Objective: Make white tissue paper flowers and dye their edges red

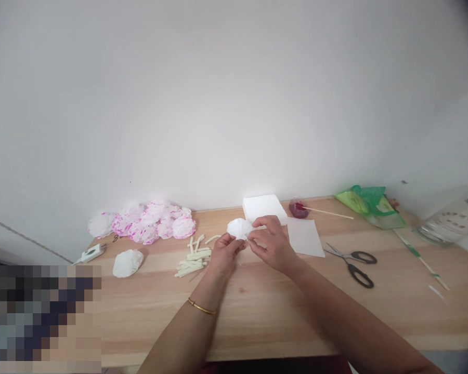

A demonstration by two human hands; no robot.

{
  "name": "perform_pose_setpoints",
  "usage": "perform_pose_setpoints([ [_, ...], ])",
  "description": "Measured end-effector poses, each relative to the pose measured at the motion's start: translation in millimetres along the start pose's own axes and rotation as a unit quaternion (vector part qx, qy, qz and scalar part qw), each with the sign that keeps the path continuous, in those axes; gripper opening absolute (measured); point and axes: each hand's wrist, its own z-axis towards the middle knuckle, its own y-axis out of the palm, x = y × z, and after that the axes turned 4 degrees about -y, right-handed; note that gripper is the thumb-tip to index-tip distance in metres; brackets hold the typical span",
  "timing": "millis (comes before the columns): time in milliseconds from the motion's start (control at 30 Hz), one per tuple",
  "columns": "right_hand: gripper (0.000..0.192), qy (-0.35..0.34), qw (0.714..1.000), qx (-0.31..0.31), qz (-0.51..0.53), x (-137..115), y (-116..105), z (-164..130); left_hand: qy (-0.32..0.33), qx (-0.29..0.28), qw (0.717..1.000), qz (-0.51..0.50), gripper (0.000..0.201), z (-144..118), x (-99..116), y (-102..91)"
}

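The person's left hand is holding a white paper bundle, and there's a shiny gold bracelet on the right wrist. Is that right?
Not quite: the gold bracelet is on the left wrist, not the right one, as the head view shows. The left hand is indeed holding the white paper bundle.

A paper stack [262, 205] obstructs beyond the right hand [273, 244]; room lies nearside.

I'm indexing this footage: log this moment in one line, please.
left hand: holds white bundle | right hand: at its edge | nearby: pale strips, black-handled scissors
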Motion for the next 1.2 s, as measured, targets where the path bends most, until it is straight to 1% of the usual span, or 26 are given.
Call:
perform_pose_setpoints([
  [67, 0.011, -0.01, 1.0, -0.02, 0.007, 0.6, 0.4, -0.6, -0.001, -0.002, 1.0, -0.005, 0.018, -0.5, 0.6, 0.4],
  [133, 0.012, -0.016, 0.999, -0.026, 0.01, 0.9, 0.5, -0.8, -0.001, -0.001, 1.0, -0.008, 0.017, -0.4, 1.0, 0.1],
  [233, 0.013, -0.014, 1.0, -0.008, 0.016, 0.2, 0.0, 0.0, 0.003, 0.005, 1.0, -0.005, 0.018, 0.5, 0.5, -1.4],
  [300, 0.016, -0.007, 1.0, 0.009, 0.023, -0.9, -0.3, 0.8, 0.006, 0.007, 1.0, 0.001, 0.019, 1.2, -0.2, -2.1],
  [367, 0.02, 0.001, 1.0, 0.014, 0.027, -2.0, 0.2, 1.3, 0.009, 0.007, 1.0, 0.012, 0.02, 1.4, -0.9, -2.0],
  [467, 0.015, -0.004, 1.0, -0.001, 0.026, -2.8, 1.5, 0.9, 0.014, -0.002, 1.0, 0.018, 0.022, 0.8, -1.6, -0.6],
  [567, 0.011, -0.022, 0.999, -0.018, 0.025, -2.9, 0.9, 0.3, 0.009, -0.007, 1.0, -0.012, 0.021, 0.0, -1.3, 0.4],
  [667, 0.01, -0.026, 0.999, -0.008, 0.032, -2.4, -2.1, 0.7, -0.001, 0.003, 1.0, -0.02, 0.02, -0.2, -0.4, 0.5],
  [767, 0.015, -0.022, 0.999, 0.025, 0.032, -0.3, -4.7, 1.6, 0.003, 0.012, 1.0, 0.005, 0.018, -0.1, 0.2, 0.7],
  [833, 0.017, -0.016, 0.999, 0.034, 0.023, 2.1, -4.8, 1.8, 0.01, 0.015, 1.0, 0.026, 0.018, 0.3, -0.1, 0.7],
  [1067, 0.015, 0.014, 1.0, 0.001, -0.024, 6.3, -2.6, 0.5, 0.037, -0.021, 0.995, 0.09, 0.024, 3.8, -4.9, -4.0],
  [1200, 0.009, 0.009, 1.0, -0.007, -0.027, 4.8, -3.7, 0.7, 0.034, -0.029, 0.995, 0.086, 0.022, 2.9, -5.0, -3.2],
])
